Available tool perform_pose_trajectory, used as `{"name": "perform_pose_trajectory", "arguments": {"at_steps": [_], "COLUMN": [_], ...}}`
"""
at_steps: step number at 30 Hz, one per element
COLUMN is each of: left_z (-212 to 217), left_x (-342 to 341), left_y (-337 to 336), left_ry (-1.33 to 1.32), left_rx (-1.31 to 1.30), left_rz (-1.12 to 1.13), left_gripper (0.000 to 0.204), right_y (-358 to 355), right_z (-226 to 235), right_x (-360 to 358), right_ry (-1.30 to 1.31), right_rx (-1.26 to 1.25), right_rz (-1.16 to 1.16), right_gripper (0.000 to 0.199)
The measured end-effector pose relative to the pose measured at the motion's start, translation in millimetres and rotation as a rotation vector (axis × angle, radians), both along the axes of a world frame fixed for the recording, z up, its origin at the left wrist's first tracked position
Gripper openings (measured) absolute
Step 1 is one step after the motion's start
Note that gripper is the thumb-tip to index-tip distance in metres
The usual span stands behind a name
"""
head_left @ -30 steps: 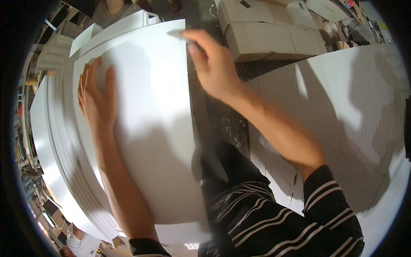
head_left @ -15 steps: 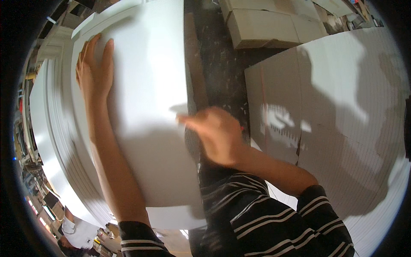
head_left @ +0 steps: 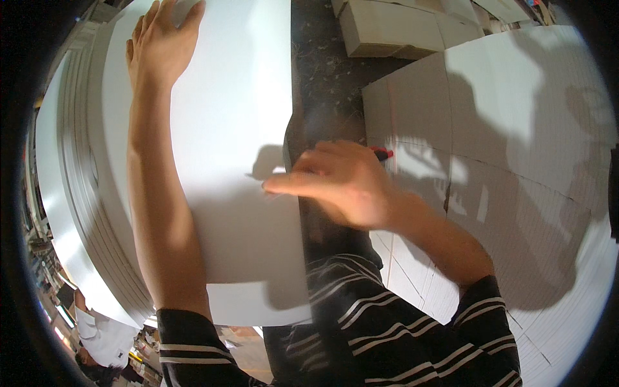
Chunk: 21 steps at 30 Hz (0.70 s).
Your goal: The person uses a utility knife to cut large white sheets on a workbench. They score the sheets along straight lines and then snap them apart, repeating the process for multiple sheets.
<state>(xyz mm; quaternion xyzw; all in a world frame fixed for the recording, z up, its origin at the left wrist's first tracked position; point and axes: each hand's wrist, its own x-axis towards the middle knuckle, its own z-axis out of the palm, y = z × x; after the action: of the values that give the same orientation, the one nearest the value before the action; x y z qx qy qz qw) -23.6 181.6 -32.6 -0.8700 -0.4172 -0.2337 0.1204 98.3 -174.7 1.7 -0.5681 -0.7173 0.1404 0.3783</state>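
Note:
A large white board [head_left: 235, 97] lies in front of me on top of another white sheet, whose strip [head_left: 258, 303] shows at the near end. My left hand [head_left: 164, 45] rests with spread fingers on its far left part. Over the board's right edge is my right hand [head_left: 342, 184], slightly blurred, its index finger stretched along the edge and the others curled. From the back of that fist pokes the red-and-black end of a slim tool [head_left: 382, 153]. Its front end is hidden or too blurred to make out.
A stack of white boards [head_left: 84, 161] stands along the left. To the right is a large stack of pale sheets [head_left: 535, 213] carrying my shadow. A cardboard box [head_left: 393, 29] sits at the far right, beside dark, littered floor [head_left: 329, 77]. Another person [head_left: 106, 338] appears at lower left.
My left hand has slid farther away along the board. The right hand has shifted slightly right, and more of the tool's red-and-black end now shows. The whole view has tilted a little.

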Motion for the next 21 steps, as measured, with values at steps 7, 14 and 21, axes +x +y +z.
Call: {"name": "perform_pose_trajectory", "arguments": {"at_steps": [7, 14, 21], "left_z": [30.0, 51.6, 58.2], "left_x": [13.0, 29.6, 33.2], "left_y": [-32.7, -54.0, -57.3], "left_ry": [-0.101, -0.130, -0.070], "left_rx": [-0.116, -0.140, -0.157], "left_rz": [-0.074, 0.022, 0.060], "left_gripper": [0.054, 0.047, 0.050], "right_y": [-0.2, -22.5, 39.7], "right_z": [-9.6, -6.3, -28.0], "right_x": [-0.4, 17.4, -1.8], "right_ry": [-0.016, 0.226, 0.475], "right_rx": [0.036, 0.060, 0.091], "right_rz": [0.007, 0.053, -0.384], "right_gripper": [0.045, 0.045, 0.033]}}
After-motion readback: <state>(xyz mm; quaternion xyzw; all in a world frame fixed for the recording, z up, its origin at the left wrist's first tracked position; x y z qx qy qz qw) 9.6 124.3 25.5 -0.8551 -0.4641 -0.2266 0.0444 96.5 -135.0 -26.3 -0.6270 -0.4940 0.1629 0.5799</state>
